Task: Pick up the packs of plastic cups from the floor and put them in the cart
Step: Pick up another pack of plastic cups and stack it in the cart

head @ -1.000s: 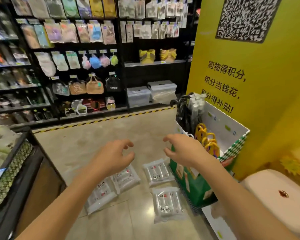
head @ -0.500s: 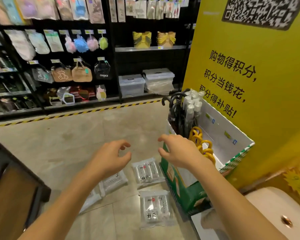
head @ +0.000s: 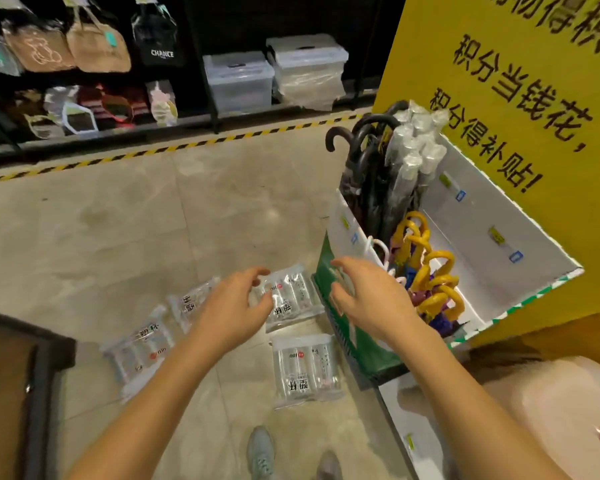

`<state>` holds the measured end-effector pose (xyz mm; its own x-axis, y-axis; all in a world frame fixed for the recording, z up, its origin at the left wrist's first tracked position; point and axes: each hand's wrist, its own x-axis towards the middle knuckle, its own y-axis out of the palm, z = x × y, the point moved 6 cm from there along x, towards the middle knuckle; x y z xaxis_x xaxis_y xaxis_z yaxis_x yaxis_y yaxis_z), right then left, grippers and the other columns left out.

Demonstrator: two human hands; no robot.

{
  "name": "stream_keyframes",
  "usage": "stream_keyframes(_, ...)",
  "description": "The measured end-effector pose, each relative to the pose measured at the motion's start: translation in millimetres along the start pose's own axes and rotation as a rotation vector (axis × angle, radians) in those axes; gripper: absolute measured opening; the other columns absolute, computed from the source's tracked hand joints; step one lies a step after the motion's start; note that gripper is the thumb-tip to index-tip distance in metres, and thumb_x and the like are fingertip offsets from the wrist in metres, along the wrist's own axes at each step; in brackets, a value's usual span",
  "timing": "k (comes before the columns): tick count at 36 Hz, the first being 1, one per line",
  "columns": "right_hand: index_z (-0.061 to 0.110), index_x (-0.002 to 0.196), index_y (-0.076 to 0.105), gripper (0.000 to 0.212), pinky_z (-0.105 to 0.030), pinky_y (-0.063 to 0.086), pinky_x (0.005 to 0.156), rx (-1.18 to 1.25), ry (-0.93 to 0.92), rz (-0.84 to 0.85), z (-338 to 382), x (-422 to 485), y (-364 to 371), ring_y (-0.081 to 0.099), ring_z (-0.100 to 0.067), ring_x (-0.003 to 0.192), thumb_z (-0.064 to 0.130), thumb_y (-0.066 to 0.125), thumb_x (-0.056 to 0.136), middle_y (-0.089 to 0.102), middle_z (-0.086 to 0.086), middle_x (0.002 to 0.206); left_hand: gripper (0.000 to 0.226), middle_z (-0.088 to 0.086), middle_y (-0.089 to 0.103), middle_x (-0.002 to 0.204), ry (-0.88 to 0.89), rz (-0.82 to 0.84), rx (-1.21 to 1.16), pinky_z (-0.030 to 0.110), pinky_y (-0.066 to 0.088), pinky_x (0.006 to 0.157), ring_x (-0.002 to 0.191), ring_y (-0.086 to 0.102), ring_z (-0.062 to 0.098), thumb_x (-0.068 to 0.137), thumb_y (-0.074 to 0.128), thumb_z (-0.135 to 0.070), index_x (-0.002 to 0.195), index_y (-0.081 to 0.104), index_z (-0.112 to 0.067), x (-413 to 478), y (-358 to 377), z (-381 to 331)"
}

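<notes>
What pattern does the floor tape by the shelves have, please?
The floor tape has yellow-and-black diagonal stripes; head view.

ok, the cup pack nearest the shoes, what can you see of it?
The pack is a clear plastic bag with rows of clear cups side by side, black print and a red dot on top. It lies flat on the floor, close beside the green box. Neither the left hand nor the right hand touches it.

Four clear plastic packs of cups lie on the beige tiled floor around six o'clock. The left hand and right hand hover above them, fingers loosely spread, holding nothing. At three o'clock stands a white-and-green cardboard umbrella bin.
</notes>
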<state>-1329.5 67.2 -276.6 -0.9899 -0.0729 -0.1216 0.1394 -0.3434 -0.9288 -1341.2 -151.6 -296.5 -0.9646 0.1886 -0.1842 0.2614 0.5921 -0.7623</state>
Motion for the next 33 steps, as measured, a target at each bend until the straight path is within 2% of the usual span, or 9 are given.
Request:
stream_keyframes(3, 0.029, 0.138, 0.047, 0.045, -0.046, 0.053, 0.086, 0.066, 0.031, 0.021, -32, 17, 50, 0.061, -0.023, 0.112, 0.042, 0.043, 0.096, 0.062, 0.001, 0.127, 0.048, -0.004, 0.058, 0.122, -0.052, 0.018, -0.070, 0.036, 0.048, 0.093, 0.108, 0.057, 0.014, 0.091, 0.058, -0.033, 0.137, 0.047, -0.032, 20, 45, 31)
stream_keyframes(7, 0.027, 0.143, 0.046, 0.046, -0.035, 0.047, 0.080, 0.175, 0.084, 0.077, -77, 35, 133, 0.059, -0.019, 0.106, 0.034, 0.050, 0.097, 0.059, 0.003, 0.118, 0.056, -0.009, 0.054, 0.129, -0.133, 0.016, -0.134, 0.037, 0.049, 0.092, 0.109, 0.056, 0.010, 0.091, 0.058, -0.034, 0.142, 0.037, -0.041, 41, 117, 84)
stream_keyframes(10, 0.027, 0.143, 0.046, 0.047, -0.033, 0.045, 0.092, 0.262, 0.122, 0.112, -115, 47, 210, 0.055, -0.017, 0.119, 0.030, 0.055, 0.097, 0.056, 0.005, 0.132, 0.059, -0.012, 0.051, 0.128, -0.178, 0.021, -0.195, 0.036, 0.049, 0.093, 0.108, 0.054, 0.007, 0.091, 0.058, -0.033, 0.143, 0.033, -0.046, 57, 183, 130)
stream_keyframes(16, 0.033, 0.143, 0.045, 0.048, -0.028, 0.046, 0.099, 0.397, 0.243, 0.224, -212, 58, 391, 0.052, -0.004, 0.120, 0.034, 0.056, 0.096, 0.054, 0.014, 0.135, 0.062, -0.012, 0.047, 0.122, -0.328, 0.056, -0.262, 0.026, 0.043, 0.087, 0.103, 0.051, 0.004, 0.093, 0.058, -0.031, 0.145, 0.029, -0.050, 85, 333, 238)
stream_keyframes(23, 0.035, 0.148, 0.038, 0.054, -0.040, 0.044, 0.106, 0.446, 0.342, 0.356, -320, 51, 591, 0.044, -0.006, 0.129, 0.034, 0.057, 0.097, 0.044, 0.012, 0.137, 0.063, -0.012, 0.041, 0.133, -0.421, 0.183, -0.275, 0.035, 0.051, 0.086, 0.100, 0.054, 0.005, 0.094, 0.055, -0.038, 0.147, 0.022, -0.050, 98, 514, 372)
stream_keyframes(26, 0.041, 0.148, 0.031, 0.058, -0.038, 0.036, 0.112, 0.417, 0.361, 0.418, -358, 52, 665, 0.039, -0.014, 0.136, 0.036, 0.057, 0.097, 0.041, 0.002, 0.144, 0.070, -0.009, 0.037, 0.129, -0.426, 0.234, -0.276, 0.018, 0.045, 0.079, 0.098, 0.054, 0.010, 0.095, 0.057, -0.036, 0.150, 0.016, -0.047, 104, 583, 417)
stream_keyframes(28, 0.056, 0.143, 0.021, 0.059, -0.039, 0.027, 0.117, 0.405, 0.350, 0.454, -378, 56, 707, 0.029, -0.019, 0.143, 0.045, 0.055, 0.096, 0.035, -0.003, 0.152, 0.078, -0.008, 0.035, 0.130, -0.425, 0.228, -0.262, 0.009, 0.040, 0.082, 0.110, 0.054, 0.013, 0.093, 0.060, -0.036, 0.146, 0.007, -0.058, 113, 623, 444)
stream_keyframes(31, 0.069, 0.143, 0.001, 0.067, -0.056, 0.025, 0.117, 0.353, 0.347, 0.499, -400, 63, 752, 0.012, -0.026, 0.152, 0.065, 0.044, 0.091, 0.019, -0.008, 0.162, 0.079, 0.004, 0.017, 0.158, -0.421, 0.249, -0.191, 0.035, 0.031, 0.111, 0.145, 0.024, 0.027, 0.093, 0.054, -0.051, 0.143, -0.006, -0.065, 123, 676, 478)
stream_keyframes(33, 0.071, 0.141, -0.005, 0.068, -0.060, 0.022, 0.117, 0.326, 0.345, 0.525, -409, 68, 771, 0.004, -0.026, 0.153, 0.066, 0.042, 0.093, 0.012, -0.004, 0.165, 0.076, 0.005, 0.013, 0.162, -0.377, 0.266, -0.203, 0.045, 0.022, 0.116, 0.149, 0.009, 0.025, 0.093, 0.047, -0.059, 0.143, -0.010, -0.063, 129, 701, 493)
